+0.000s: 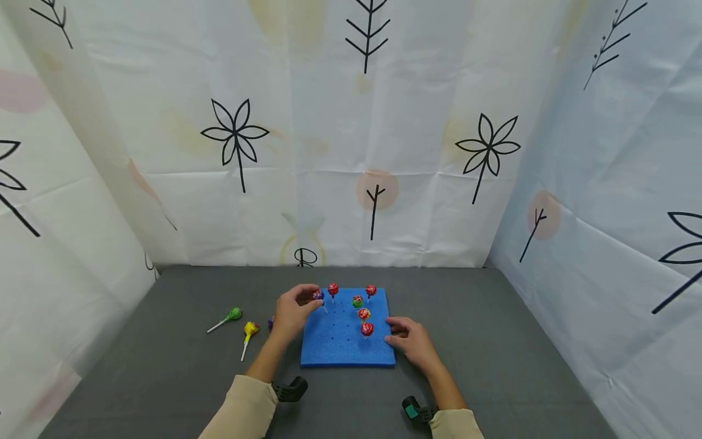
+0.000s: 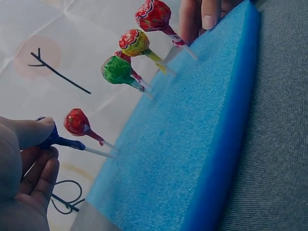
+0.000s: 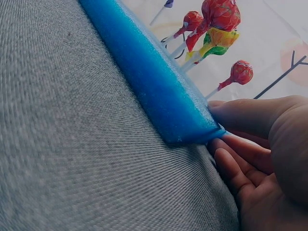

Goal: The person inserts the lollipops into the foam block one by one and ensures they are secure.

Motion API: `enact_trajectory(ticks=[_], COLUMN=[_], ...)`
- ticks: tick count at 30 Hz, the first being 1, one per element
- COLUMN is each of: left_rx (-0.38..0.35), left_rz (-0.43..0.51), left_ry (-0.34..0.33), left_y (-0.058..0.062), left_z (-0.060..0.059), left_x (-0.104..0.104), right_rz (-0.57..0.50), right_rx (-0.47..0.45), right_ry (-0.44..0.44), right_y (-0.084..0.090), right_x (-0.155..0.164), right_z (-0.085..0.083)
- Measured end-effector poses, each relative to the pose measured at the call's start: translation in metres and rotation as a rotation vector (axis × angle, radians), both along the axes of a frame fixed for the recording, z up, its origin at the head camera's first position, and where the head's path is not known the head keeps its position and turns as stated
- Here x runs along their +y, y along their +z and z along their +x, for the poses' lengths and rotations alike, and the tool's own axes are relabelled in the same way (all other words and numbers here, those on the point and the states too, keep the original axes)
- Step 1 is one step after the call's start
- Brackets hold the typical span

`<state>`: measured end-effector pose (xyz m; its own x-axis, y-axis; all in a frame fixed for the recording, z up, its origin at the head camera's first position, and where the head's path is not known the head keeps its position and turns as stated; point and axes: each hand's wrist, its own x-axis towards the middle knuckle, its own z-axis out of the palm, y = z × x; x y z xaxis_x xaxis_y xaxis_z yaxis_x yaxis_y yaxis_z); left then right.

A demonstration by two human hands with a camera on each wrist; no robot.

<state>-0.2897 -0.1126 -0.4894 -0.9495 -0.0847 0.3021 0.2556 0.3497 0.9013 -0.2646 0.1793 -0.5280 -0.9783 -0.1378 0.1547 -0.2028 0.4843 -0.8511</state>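
Wrist cameras nearest. Loose on grey table [image 1: 164, 366]: green lollipop [image 1: 234, 314], yellow lollipop [image 1: 250, 329]. Left hand [image 1: 290, 312] pinches blue lollipop [image 1: 318, 296], stick at foam board [image 1: 340, 347]. Five lollipops planted, e.g. red lollipop [image 1: 367, 329]. Right hand [image 1: 412, 340] grips board's edge. Roughly two-thirds done.

I see a blue block [image 1: 348, 347] of open-cell foam, matt and finely pitted on top, sitting on a grey table cover [image 3: 72, 144] of woven cloth with a visible ribbed weave. The lollipops [image 2: 153, 15] have glossy, crinkled plastic-looking wrappers and smooth white sticks, material unclear. The backdrop [image 1: 329, 152] looks like thin matt sheeting, creased along fold lines, printed with black leaf shapes.
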Motion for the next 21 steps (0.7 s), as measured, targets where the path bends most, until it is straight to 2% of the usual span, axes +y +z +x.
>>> enact_trajectory(ticks=[8,21], left_rx=[-0.013,-0.008], left_rz=[-0.002,-0.088], left_ry=[0.020,0.010], left_y=[-0.0023,-0.0011], left_z=[-0.0005,-0.0018], left_x=[0.0017,0.0030], right_rz=[0.006,0.006], right_rx=[0.007,-0.027], right_ry=[0.008,0.011], right_y=[0.0011,0.0027], right_x=[0.0001,0.0005], right_z=[0.0005,-0.0005])
